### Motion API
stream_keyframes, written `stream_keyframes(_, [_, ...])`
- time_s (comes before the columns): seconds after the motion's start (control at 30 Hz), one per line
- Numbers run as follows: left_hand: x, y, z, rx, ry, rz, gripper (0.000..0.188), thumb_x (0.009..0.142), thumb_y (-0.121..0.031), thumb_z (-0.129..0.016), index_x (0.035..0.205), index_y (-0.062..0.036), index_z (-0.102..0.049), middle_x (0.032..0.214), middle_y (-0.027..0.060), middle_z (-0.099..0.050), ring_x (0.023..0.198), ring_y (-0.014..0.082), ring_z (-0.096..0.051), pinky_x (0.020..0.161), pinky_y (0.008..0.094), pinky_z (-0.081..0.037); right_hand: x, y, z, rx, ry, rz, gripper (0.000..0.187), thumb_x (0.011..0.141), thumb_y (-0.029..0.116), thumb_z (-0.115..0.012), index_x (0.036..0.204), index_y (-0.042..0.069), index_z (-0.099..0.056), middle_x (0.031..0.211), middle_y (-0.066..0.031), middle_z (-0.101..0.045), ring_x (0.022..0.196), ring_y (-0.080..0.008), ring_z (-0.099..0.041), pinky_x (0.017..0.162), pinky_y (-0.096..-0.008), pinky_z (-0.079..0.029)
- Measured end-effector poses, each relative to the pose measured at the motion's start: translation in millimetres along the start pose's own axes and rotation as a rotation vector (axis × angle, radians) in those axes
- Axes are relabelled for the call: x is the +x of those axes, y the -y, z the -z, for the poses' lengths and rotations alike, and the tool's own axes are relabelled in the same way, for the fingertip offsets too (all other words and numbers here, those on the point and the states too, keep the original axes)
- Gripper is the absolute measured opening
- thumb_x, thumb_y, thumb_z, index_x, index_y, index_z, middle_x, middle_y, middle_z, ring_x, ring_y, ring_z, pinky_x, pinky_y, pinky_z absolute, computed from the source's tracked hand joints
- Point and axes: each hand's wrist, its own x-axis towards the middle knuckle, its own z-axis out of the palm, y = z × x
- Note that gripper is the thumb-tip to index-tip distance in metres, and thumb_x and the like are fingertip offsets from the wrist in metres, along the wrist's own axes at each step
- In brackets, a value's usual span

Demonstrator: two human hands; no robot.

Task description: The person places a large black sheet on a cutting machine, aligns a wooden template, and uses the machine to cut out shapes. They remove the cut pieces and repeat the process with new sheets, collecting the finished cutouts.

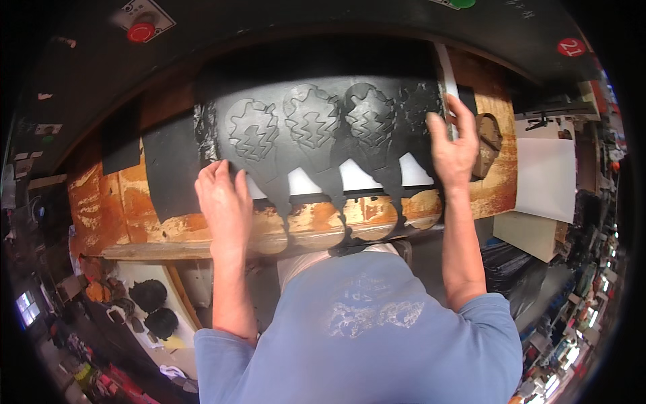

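Note:
A black rubber sheet (pixel 323 128) with several sole-shaped cut outlines lies across a worn wooden board (pixel 121 195). Its near part shows cut-out gaps with white underneath. My left hand (pixel 225 202) lies flat on the sheet's lower left edge, fingers spread. My right hand (pixel 452 145) grips the sheet's right edge, next to a pale strip (pixel 447 71) standing along that side.
A dark machine body curves above the board, with a red round button (pixel 141 31) at upper left. A brown sole-shaped die (pixel 489 141) rests on the board's right end. White sheets (pixel 546 178) lie to the right. Black cut pieces (pixel 148 295) sit at lower left.

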Motion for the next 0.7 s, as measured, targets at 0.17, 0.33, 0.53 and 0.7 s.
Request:
stream_keyframes(0.17, [15.9, 6.0, 7.3, -0.117, 0.051, 0.175, 0.033, 0.100, -0.015, -0.075, 0.123, 0.0083, -0.071, 0.108, 0.0202, -0.073, 0.092, 0.0306, -0.069, 0.086, 0.0419, -0.057, -20.4, 84.7, -104.4, 0.308, 0.393, 0.202, 0.040, 0.092, 0.012, -0.078, 0.130, 0.001, -0.071, 0.122, -0.0147, -0.073, 0.107, -0.0248, -0.071, 0.095, -0.0351, -0.058])
stream_keyframes(0.33, [28.3, 8.3, 4.5, -0.484, 0.276, 0.435, 0.034, 0.107, -0.022, -0.065, 0.122, 0.0079, -0.072, 0.105, 0.0193, -0.080, 0.095, 0.0218, -0.076, 0.087, 0.0335, -0.057, -39.6, 112.8, -167.9, 0.264, 0.447, 0.385, 0.043, 0.089, 0.021, -0.082, 0.123, -0.002, -0.070, 0.122, -0.0198, -0.072, 0.112, -0.0365, -0.067, 0.100, -0.0464, -0.054])
stream_keyframes(0.53, [34.2, 12.3, 11.0, -1.231, 0.317, 0.668, 0.026, 0.109, -0.020, -0.066, 0.121, 0.0009, -0.075, 0.106, 0.0070, -0.079, 0.091, 0.0116, -0.071, 0.081, 0.0286, -0.056, -50.1, 111.4, -175.2, 0.265, 0.436, 0.390, 0.059, 0.084, 0.034, -0.089, 0.127, -0.001, -0.069, 0.127, -0.0205, -0.071, 0.116, -0.0379, -0.065, 0.101, -0.0482, -0.052])
stream_keyframes(0.7, [33.3, 21.1, 2.1, -1.496, 0.369, 0.595, 0.021, 0.107, -0.019, -0.070, 0.118, -0.0023, -0.077, 0.111, 0.0046, -0.079, 0.098, 0.0108, -0.071, 0.086, 0.0295, -0.057, -54.3, 121.9, -171.8, 0.148, 0.532, 0.444, 0.084, 0.077, 0.048, -0.092, 0.138, -0.002, -0.064, 0.142, -0.0228, -0.062, 0.127, -0.0405, -0.059, 0.109, -0.0512, -0.045])
